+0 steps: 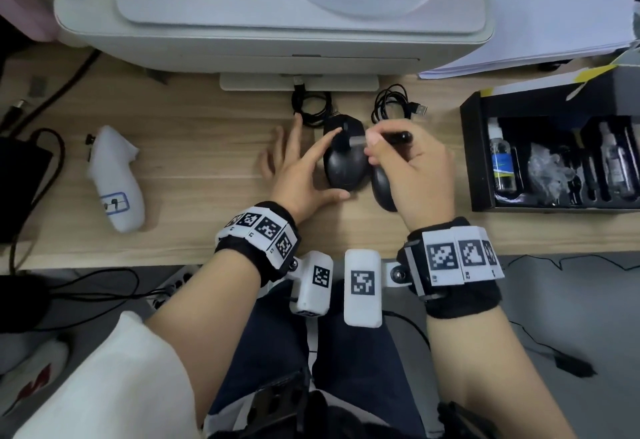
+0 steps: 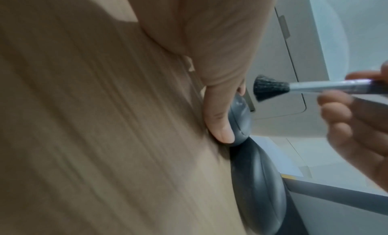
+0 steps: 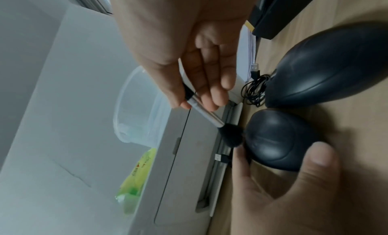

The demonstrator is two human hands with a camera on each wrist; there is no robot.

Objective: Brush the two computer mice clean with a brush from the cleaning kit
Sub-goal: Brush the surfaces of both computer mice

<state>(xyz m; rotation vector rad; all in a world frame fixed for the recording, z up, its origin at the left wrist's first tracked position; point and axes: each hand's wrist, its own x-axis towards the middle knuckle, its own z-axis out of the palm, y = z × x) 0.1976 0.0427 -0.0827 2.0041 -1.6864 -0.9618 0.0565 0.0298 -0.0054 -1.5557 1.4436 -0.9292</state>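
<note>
On the desk (image 1: 194,133), head view: I see two black mice side by side just in front of the printer (image 1: 277,22), long axes running toward it, cables coiled at their far ends. Left mouse (image 1: 344,158) touches or nearly touches the right mouse (image 1: 382,185), which is mostly hidden under my right hand (image 1: 422,175). Left hand (image 1: 298,164) lies spread, thumb at the left mouse's near end and index finger on its far top; other fingers flat on the wood. Right hand pinches the brush (image 1: 381,138), handle lying roughly left-right, bristles pointing left over the left mouse. Cleaning kit box (image 1: 478,154) sits well right, near the desk's front edge; bare wood between it and the mice. White controller (image 1: 116,178) well left.

Left wrist view: thumb (image 2: 220,119) presses the side of the left mouse (image 2: 241,120). Brush (image 2: 270,87) horizontal, bristles just above the mouse; contact unclear.

Right wrist view: thumb and fingers pinch the brush (image 3: 201,109) at the metal ferrule; bristles angle down at the left mouse (image 3: 277,139), tips at its far end by the printer edge. Right mouse (image 3: 327,65) just beside it.
</note>
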